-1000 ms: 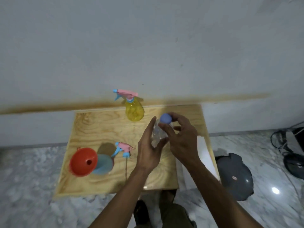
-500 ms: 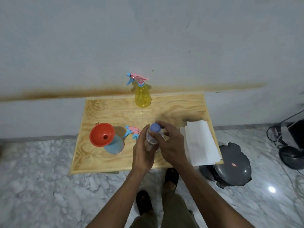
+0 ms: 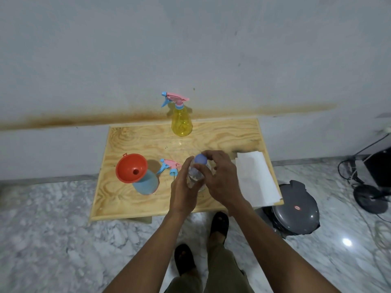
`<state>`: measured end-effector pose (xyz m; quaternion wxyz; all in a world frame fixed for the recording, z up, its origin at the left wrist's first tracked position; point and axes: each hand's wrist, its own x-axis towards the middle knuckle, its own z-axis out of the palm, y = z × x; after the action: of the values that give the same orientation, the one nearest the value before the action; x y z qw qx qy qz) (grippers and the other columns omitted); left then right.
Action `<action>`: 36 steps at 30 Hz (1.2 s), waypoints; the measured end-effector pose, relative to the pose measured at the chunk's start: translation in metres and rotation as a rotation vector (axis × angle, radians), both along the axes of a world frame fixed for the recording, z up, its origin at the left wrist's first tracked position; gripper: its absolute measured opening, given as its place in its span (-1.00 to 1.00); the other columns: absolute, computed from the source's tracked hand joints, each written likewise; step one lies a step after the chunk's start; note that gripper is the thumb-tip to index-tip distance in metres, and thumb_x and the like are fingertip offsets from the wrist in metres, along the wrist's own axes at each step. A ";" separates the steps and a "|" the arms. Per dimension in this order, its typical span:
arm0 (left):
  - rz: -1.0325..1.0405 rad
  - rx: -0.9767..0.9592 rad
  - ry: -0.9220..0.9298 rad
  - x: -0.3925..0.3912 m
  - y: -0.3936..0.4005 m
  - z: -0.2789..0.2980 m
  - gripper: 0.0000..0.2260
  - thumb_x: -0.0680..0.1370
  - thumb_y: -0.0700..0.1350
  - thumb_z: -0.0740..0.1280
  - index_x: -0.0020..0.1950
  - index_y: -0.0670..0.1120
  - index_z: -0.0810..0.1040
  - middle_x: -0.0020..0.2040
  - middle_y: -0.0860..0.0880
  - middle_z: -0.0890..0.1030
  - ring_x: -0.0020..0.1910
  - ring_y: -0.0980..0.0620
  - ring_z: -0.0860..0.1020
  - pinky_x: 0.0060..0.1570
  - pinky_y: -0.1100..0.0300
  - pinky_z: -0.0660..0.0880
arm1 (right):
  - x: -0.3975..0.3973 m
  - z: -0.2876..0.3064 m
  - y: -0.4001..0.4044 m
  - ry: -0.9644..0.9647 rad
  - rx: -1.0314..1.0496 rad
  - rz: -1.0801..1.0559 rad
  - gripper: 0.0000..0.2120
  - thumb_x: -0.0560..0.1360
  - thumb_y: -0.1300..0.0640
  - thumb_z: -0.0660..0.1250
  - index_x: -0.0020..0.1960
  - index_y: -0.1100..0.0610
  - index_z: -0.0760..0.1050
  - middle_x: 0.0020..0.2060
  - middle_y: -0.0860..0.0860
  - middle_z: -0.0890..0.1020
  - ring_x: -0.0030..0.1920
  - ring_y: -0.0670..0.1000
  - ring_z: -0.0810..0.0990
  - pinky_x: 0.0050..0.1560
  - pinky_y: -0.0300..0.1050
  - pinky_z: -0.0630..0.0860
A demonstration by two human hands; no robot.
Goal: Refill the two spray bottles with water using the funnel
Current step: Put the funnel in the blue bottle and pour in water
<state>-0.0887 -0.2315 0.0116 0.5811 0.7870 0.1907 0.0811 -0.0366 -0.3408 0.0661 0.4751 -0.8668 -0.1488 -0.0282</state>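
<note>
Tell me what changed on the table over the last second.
The camera's view pulled back, baring the white paper. Both hands brought the clear water bottle lower and nearer the body. The left hand keeps its grip on the body, the right hand on the blue cap. Funnel, blue bottle, loose sprayer, yellow bottle: unmoved.

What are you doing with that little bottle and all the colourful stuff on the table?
A person is holding a clear water bottle over the wooden table. The left hand grips its body while the right hand has fingers on its blue cap. The orange funnel already sits in the blue spray bottle, whose sprayer top lies beside it. The yellow spray bottle at the back has its top on.
</note>
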 end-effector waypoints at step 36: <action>0.013 -0.022 0.030 -0.002 -0.008 0.001 -0.36 0.52 -0.17 0.45 0.52 0.17 0.30 0.30 0.07 0.61 0.25 0.08 0.60 0.13 -0.11 0.60 | 0.009 0.014 -0.004 -0.010 -0.037 -0.004 -0.69 0.39 0.05 0.57 0.04 0.18 0.63 -0.07 0.01 0.64 -0.10 -0.07 0.54 -0.11 -0.25 0.45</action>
<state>-0.0905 -0.2400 0.0129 0.5864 0.7804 0.2051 0.0710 -0.0276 -0.3443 0.0804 0.4580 -0.8757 -0.1500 -0.0307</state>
